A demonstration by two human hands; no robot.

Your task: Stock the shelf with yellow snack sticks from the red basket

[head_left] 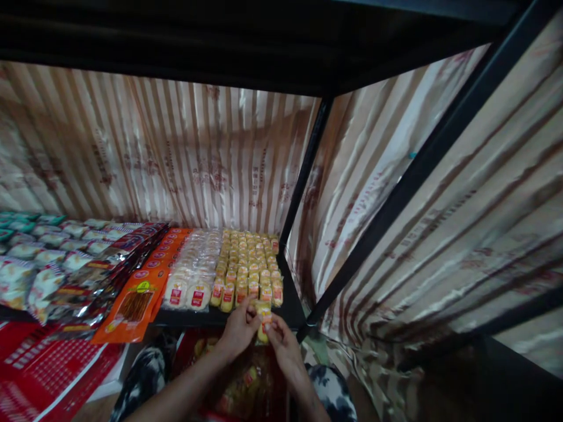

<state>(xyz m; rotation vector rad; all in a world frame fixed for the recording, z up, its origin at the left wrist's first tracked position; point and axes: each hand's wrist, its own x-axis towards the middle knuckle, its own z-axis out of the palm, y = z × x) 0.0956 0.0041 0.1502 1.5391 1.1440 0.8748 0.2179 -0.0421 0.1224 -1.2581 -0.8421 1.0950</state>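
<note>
A small yellow snack packet (264,321) with an orange-red label is held in front of the shelf edge. My left hand (240,329) pinches it from the left side, near its top. On its other side, the fingers of my right hand (284,344) are closed on it lower down. Just behind my hands, rows of similar yellow packets (250,264) stand packed together on the dark shelf (290,293). To their left lie clear packs of round white snacks (188,293) with red labels.
Orange snack bags (136,302), dark shiny bags (88,293) and white bags (17,281) fill the shelf's left. Below sits a red basket (57,363); a bag with more yellow packets (246,381) lies between my knees. A black post (308,167) and striped curtain (211,152) stand behind.
</note>
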